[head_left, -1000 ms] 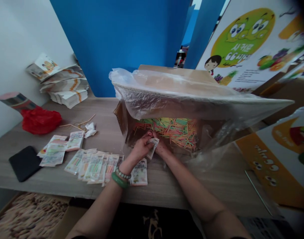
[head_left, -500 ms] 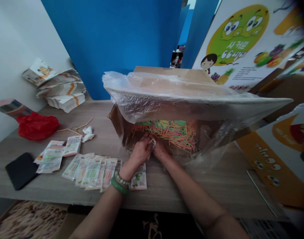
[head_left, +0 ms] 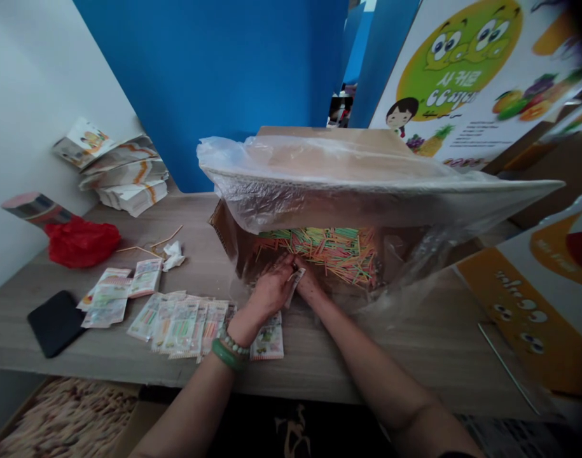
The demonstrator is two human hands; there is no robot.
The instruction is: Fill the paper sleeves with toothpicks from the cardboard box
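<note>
Left fingers (head_left: 285, 261) tight around a packet (head_left: 295, 287), right fingers (head_left: 299, 261) of unclear grip, plastic liner (head_left: 271, 205) above the sticks (head_left: 336, 249), red bag (head_left: 83, 243) leftward

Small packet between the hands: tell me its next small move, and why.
Probably hold the packet steady in the left hand and ease sticks into it with the right hand: both hands are close together there, loose sticks lie just beyond, and packets on the table show sticks inside. Whether its mouth is open is unclear.
</note>
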